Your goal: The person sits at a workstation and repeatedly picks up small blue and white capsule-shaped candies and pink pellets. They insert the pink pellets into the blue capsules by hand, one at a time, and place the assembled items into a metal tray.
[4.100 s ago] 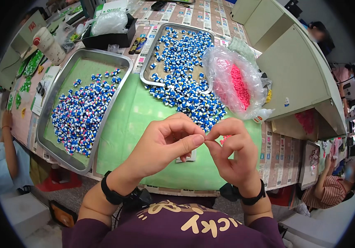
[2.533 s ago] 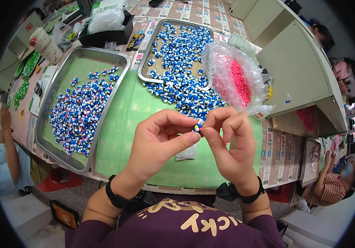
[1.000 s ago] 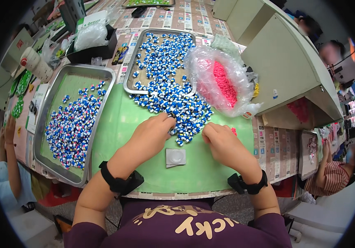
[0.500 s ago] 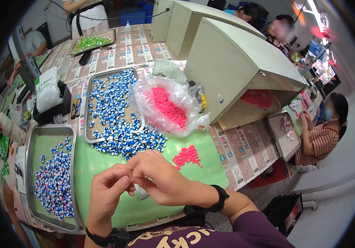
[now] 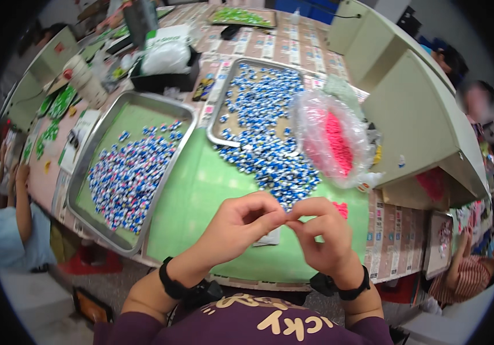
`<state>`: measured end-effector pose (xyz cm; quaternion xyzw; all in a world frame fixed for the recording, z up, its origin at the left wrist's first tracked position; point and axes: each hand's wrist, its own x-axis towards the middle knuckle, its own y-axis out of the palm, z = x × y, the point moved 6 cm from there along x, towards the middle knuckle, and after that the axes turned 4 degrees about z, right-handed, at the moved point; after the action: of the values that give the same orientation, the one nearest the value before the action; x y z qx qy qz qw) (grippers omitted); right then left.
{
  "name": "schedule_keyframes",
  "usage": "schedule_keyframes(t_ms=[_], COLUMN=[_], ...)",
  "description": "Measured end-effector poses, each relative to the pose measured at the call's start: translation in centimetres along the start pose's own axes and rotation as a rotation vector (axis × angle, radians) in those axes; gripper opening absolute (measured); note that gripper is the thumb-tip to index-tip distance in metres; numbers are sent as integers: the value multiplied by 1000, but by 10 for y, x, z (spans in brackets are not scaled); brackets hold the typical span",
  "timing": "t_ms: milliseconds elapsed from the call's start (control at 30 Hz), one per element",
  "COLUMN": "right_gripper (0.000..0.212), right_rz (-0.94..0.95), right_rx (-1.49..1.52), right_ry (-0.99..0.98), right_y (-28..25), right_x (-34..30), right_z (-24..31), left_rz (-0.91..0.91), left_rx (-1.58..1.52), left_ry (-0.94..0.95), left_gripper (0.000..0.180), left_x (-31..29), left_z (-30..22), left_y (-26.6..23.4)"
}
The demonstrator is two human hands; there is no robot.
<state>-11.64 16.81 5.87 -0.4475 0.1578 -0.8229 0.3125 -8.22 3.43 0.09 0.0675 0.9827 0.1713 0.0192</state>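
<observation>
Above a green mat [image 5: 192,198], my left hand [image 5: 238,227] and my right hand [image 5: 323,233] meet at the fingertips. Both are closed in a pinch, and whatever sits between the fingers is too small or hidden to name. Just beyond them spreads a heap of small blue-and-white pieces [image 5: 276,164], which runs back into a metal tray [image 5: 218,140]. Partly behind my right hand lies a small heap of pink pieces [image 5: 342,210]. A small pale flat object [image 5: 267,238] rests on the mat below my fingers.
To the left, another metal tray [image 5: 186,129] holds blue, white and pink pieces. A clear plastic bag [image 5: 310,115] of pink pieces lies beyond the mat, beside a grey box-shaped hood [image 5: 414,115]. A black box [image 5: 166,80] stands at the back. Co-workers sit at both sides.
The view has swung left, so the table appears shifted to the right. My hands have moved from overlapping each other to side by side, fingertips touching.
</observation>
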Motion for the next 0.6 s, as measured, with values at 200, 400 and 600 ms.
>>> schedule_keyframes(t_ms=[200, 400, 600], right_gripper=[24, 26, 22], right_rz=[-56, -74, 199], right_rx=[282, 266, 213], right_ry=[315, 340, 407], right_y=[8, 12, 20], right_x=[-3, -4, -8], right_z=[-15, -18, -27], left_rz=[-150, -179, -230], left_rx=[176, 216, 185], left_ry=[258, 243, 93], left_gripper=[7, 6, 15], left_x=[-5, -4, -6], left_z=[-5, -1, 1], left_y=[-6, -10, -32])
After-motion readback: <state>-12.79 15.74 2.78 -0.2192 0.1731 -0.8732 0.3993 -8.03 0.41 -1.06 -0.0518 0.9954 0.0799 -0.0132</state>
